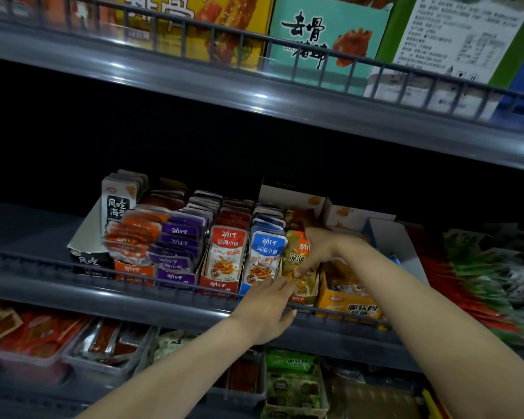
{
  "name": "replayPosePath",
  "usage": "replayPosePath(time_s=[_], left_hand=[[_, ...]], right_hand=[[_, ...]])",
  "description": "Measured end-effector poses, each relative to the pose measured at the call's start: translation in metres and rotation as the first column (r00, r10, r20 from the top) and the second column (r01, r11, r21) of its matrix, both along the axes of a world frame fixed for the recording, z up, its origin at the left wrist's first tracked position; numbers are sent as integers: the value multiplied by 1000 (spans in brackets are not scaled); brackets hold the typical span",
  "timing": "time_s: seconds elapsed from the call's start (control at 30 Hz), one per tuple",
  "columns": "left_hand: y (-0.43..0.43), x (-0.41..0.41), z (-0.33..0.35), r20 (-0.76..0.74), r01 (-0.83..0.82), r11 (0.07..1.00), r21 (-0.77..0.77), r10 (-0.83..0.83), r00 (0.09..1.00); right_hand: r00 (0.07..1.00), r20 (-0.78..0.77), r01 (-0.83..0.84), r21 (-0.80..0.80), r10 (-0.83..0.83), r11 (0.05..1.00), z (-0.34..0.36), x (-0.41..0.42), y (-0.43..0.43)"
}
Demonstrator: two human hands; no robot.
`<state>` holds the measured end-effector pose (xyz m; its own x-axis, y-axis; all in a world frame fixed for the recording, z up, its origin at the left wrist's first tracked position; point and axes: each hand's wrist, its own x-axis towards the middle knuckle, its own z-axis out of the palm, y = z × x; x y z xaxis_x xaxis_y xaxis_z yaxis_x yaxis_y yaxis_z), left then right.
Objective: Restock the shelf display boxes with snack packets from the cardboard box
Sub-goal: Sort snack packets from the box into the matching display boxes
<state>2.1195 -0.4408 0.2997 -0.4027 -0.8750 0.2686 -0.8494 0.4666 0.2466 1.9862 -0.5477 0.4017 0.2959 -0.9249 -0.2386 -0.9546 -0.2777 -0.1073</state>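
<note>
Right hand (318,252) half hides the yellow packets (295,259), apparently pinching them.

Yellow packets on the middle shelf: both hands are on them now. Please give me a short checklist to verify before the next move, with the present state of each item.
1. Right hand pinches the yellow packets: ok.
2. Left hand touches their lower edge with straight fingers: ok.
3. Yellow packets sit behind the wire rail: ok.
4. Yellow packets stand as upright as the blue packets beside them: cannot tell, the hands cover them.
5. Room left in the yellow row: cannot tell, hidden by the right hand.
6. Cardboard box within reach: cannot tell, not in view.
</note>
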Motion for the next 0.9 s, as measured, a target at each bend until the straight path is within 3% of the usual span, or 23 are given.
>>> replayPosePath(time_s=[0.27,0.6,0.73,0.9], left_hand=[[0,1,-2,-5,7,1000,-5,-7,1000],[1,0,-1,-39,15,1000,12,-14,999],[1,4,2,-62,27,999,25,-25,998],[-7,14,8,-150,-103,984,-148,80,985]], right_hand=[[999,2,-32,-44,32,999,-4,-1,-1],[990,-65,-143,-409,128,901,-25,-10,11],[991,-70,-128,-315,111,941,-17,-9,4],[994,-39,-107,-138,103,985,-5,-14,1]])
